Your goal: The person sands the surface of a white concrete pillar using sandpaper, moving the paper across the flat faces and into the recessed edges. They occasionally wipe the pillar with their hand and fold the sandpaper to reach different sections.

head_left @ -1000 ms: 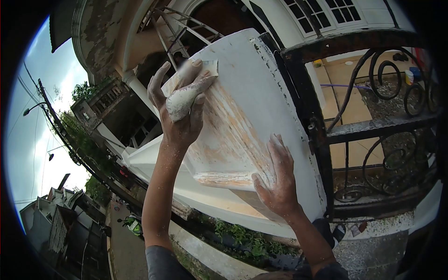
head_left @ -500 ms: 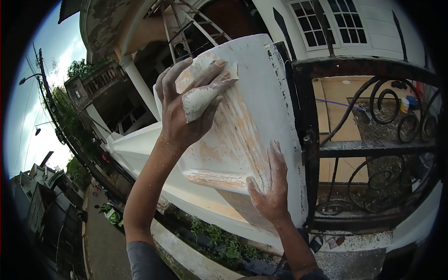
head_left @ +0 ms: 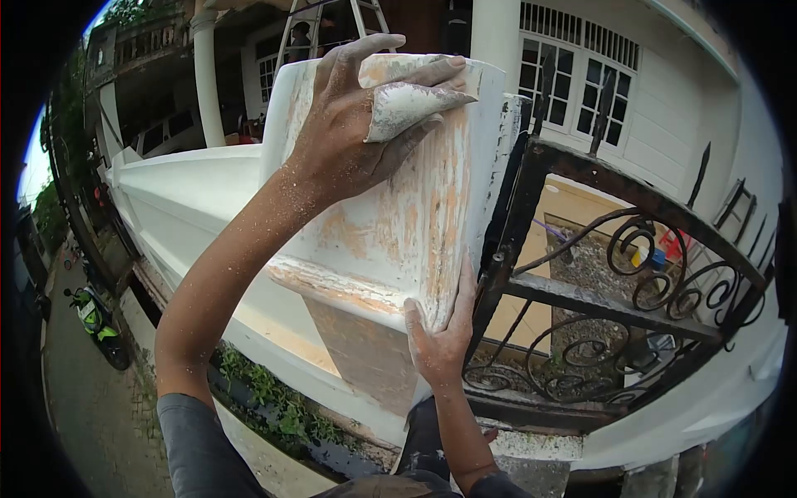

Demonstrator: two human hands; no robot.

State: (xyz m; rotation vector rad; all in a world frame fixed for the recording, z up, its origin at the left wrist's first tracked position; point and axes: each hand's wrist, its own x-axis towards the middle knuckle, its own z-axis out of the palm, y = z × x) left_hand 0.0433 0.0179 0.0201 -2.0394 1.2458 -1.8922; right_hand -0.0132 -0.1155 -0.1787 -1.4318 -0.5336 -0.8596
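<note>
My left hand [head_left: 365, 112] is high on the front of a white pillar [head_left: 390, 232], pressing a dusty, whitish piece of sandpaper [head_left: 407, 110] against it. The sheet is wrapped over some of the fingers, and the index finger sticks up apart. Lower down, my right hand [head_left: 442, 344] lies against the pillar's right corner, thumb on the front and fingers stretched up along the edge. Paint on the pillar face is scraped in streaks, with orange and grey patches showing. White dust covers both hands and forearms.
A black iron gate [head_left: 614, 282] with scrollwork and spikes stands right of the pillar. A low white wall [head_left: 191, 187] runs off left, above a ditch with plants [head_left: 266, 390]. A green motorbike [head_left: 98, 326] is parked on the lane. A ladder [head_left: 361, 17] stands behind the pillar.
My view has turned, so the pillar stands more upright and the gate sits lower. My left hand has moved up and right across the pillar face. The right hand stays at the pillar's lower right edge.
</note>
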